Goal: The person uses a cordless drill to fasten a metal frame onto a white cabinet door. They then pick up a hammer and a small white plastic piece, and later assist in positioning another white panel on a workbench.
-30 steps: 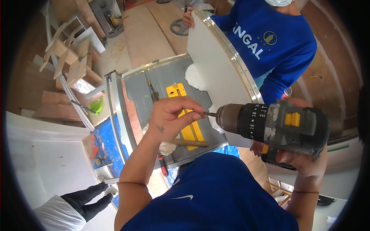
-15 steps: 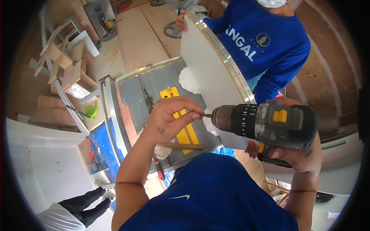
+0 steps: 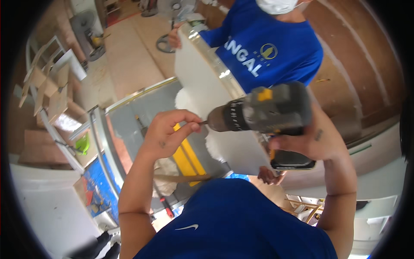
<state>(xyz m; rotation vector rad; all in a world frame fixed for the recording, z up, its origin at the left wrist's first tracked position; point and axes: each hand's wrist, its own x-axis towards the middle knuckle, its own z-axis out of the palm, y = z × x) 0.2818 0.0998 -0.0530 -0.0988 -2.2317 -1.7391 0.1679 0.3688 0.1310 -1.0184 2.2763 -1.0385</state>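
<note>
My right hand (image 3: pixel 297 144) grips a black and grey cordless drill (image 3: pixel 276 108) by its handle, its chuck pointing left. With thumb and forefinger, my left hand (image 3: pixel 172 129) pinches the thin bit (image 3: pixel 204 123) at the front of the chuck. Behind and below the drill, a white panel (image 3: pixel 202 86) stands on edge with a metal strip (image 3: pixel 220 69) along its top edge. Another person in a blue top (image 3: pixel 267 47) steadies that panel, one hand (image 3: pixel 175 36) at its far corner and another hand (image 3: pixel 269 175) at its near end.
Beneath my hands lies a grey work table (image 3: pixel 151 103) bearing a yellow slotted plate (image 3: pixel 189 159), a wooden handle (image 3: pixel 181 177) and a red-handled tool (image 3: pixel 166 208). Wooden box frames (image 3: pixel 64 95) stand at the left, near a green dustpan (image 3: pixel 83 143). A fan (image 3: pixel 88 32) is farther back.
The whole view has shifted, so table and panel sit farther left and lower. The drill has tilted, its body now higher than its chuck. My left fingers still pinch the bit.
</note>
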